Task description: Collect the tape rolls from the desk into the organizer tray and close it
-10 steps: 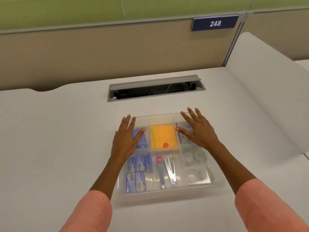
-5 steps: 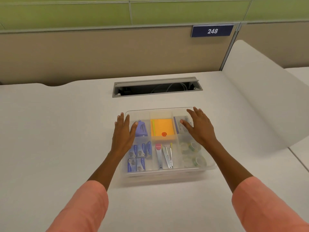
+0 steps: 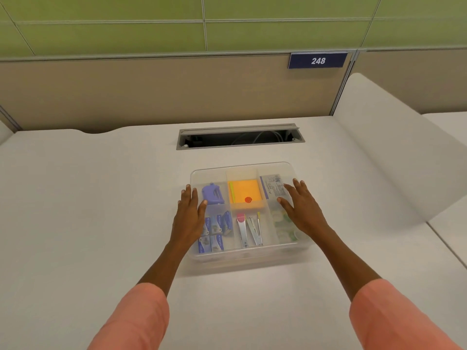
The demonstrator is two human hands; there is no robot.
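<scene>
A white tabletop [image 3: 75, 223] stretches away to a cable slot [image 3: 240, 136], a beige partition and green panels with a "248" plate [image 3: 318, 60]. On it stands the clear organizer tray [image 3: 242, 258], lid on. The left hand [image 3: 188, 218] lies flat and open on the lid's left edge; the right hand [image 3: 303, 210] lies flat, fingers spread, over the right side, gripping nothing. The tape rolls [image 3: 284, 227] sit in the near-right compartment, partly under the right hand. Other compartments hold small blue boxes [image 3: 214, 232], staplers [image 3: 250, 231] and an orange pad [image 3: 243, 192].
</scene>
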